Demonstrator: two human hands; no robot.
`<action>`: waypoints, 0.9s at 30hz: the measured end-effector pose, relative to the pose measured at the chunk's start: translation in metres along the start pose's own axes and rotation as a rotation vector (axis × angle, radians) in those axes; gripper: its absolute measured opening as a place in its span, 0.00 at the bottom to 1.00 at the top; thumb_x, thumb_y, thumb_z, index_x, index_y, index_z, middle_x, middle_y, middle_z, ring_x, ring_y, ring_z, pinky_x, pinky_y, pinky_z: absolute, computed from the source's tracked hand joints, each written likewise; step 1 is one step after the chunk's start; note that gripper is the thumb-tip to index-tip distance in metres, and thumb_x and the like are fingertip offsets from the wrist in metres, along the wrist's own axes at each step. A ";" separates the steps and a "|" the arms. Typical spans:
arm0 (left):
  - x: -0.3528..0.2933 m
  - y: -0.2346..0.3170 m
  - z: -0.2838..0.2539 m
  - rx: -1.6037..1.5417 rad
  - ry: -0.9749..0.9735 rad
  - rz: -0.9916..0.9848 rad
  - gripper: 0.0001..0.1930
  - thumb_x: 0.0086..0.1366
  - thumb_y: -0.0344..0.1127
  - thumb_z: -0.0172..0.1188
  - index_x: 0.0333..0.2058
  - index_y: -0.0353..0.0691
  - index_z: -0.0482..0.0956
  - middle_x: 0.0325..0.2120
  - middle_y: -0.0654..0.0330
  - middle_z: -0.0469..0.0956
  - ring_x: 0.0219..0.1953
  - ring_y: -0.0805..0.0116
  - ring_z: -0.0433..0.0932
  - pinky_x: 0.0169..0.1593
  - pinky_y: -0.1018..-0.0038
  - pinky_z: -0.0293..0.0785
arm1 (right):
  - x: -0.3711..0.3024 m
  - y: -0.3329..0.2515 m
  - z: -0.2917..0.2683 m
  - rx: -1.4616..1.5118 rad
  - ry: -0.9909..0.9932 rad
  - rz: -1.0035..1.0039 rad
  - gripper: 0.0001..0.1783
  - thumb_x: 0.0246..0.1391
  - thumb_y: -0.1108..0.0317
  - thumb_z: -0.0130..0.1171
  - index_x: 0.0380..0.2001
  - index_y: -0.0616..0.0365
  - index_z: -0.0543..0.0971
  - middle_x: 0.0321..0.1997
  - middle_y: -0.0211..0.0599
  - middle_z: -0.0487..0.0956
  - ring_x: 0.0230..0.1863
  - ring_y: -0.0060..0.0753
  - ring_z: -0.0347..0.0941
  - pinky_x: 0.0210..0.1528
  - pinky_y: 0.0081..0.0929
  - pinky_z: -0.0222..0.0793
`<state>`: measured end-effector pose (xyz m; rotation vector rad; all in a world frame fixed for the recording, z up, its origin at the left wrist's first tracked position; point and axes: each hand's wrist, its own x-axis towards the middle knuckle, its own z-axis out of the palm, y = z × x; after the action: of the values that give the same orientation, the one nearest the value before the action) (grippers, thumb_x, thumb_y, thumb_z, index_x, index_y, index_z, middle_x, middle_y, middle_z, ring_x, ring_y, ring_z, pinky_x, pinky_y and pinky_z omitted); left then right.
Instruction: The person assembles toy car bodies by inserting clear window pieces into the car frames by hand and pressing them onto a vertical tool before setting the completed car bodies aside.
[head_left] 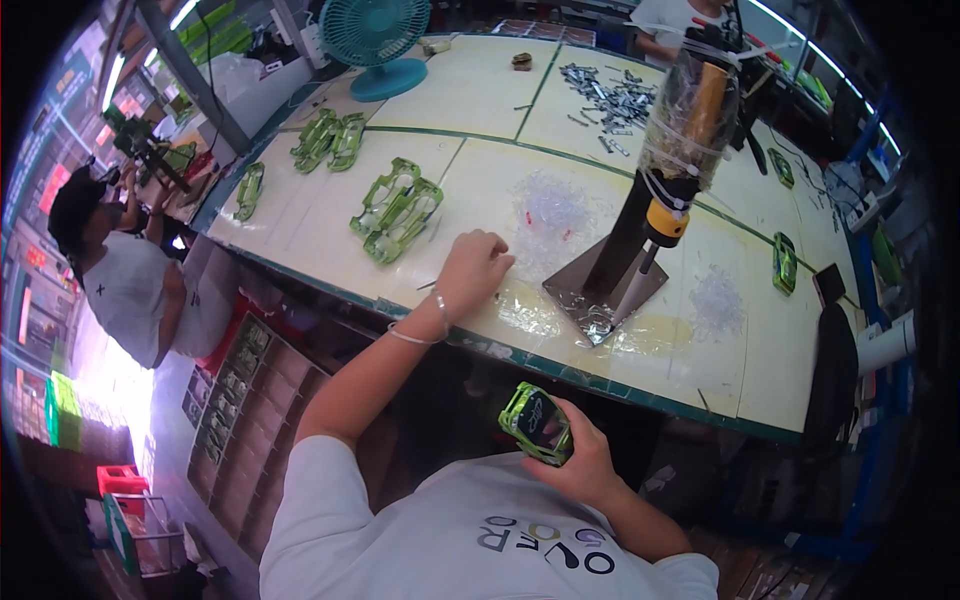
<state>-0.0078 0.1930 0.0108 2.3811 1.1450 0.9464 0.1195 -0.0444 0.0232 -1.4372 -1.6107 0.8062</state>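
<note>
Only the head view here, so clock positions are around that picture unless I say otherwise. The right hand (pixel 590 465) has a green-and-black shell (pixel 537 422) at about 5 o'clock, held in front of the person's shirt (pixel 440 525), just short of the table edge. The grip's wrapped around the shell's right side, with the dark face showing; some of the fingers are hidden.

The left hand (pixel 475 268) is over at the near side of the pale table (pixel 310 220), fingers bent. Can't tell if it's pinching anything, tbh. Going clockwise from that hand: green frames (pixel 395 208) at 10 o'clock, a heap of clear plastic bits (pixel 555 220) with a few red ones at 2, and a plastic-wrapped tool (pixel 668 220) with a yellow collar nearer 3.

Farther out, there's a teal fan (pixel 376 35) at 11, a scatter of small metal parts (pixel 612 98) at 1, and another green piece (pixel 783 262) at 3. A co-worker (pixel 135 275) in a white top and dark cap is off at 9.
</note>
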 end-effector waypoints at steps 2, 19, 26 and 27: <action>0.008 0.006 0.011 0.068 0.016 0.018 0.05 0.49 0.31 0.54 0.22 0.35 0.72 0.23 0.53 0.71 0.31 0.57 0.68 0.38 0.68 0.65 | -0.008 0.007 0.001 0.002 -0.007 0.015 0.39 0.27 0.66 0.67 0.47 0.63 0.63 0.39 0.46 0.71 0.38 0.40 0.71 0.41 0.29 0.67; 0.001 -0.002 -0.010 0.211 -0.252 0.152 0.03 0.50 0.29 0.50 0.23 0.37 0.71 0.24 0.53 0.70 0.31 0.56 0.69 0.36 0.68 0.66 | -0.022 0.020 0.002 0.141 0.052 0.160 0.40 0.27 0.70 0.67 0.47 0.65 0.61 0.37 0.42 0.72 0.37 0.29 0.70 0.41 0.24 0.65; -0.040 0.039 -0.042 -0.328 -0.105 -0.040 0.04 0.53 0.28 0.51 0.27 0.35 0.73 0.23 0.55 0.73 0.26 0.65 0.72 0.31 0.76 0.67 | -0.027 0.035 0.009 0.291 0.066 0.248 0.41 0.27 0.70 0.67 0.48 0.65 0.60 0.37 0.36 0.71 0.37 0.24 0.68 0.42 0.22 0.64; -0.048 0.044 -0.045 -0.512 -0.196 -0.212 0.06 0.54 0.27 0.52 0.30 0.34 0.75 0.23 0.58 0.75 0.24 0.74 0.72 0.28 0.80 0.67 | -0.025 0.036 0.009 0.304 0.082 0.218 0.40 0.26 0.71 0.67 0.47 0.65 0.61 0.37 0.39 0.72 0.36 0.24 0.68 0.40 0.22 0.65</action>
<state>-0.0360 0.1283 0.0476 1.8555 0.9234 0.7967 0.1287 -0.0635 -0.0168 -1.4176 -1.2228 1.0534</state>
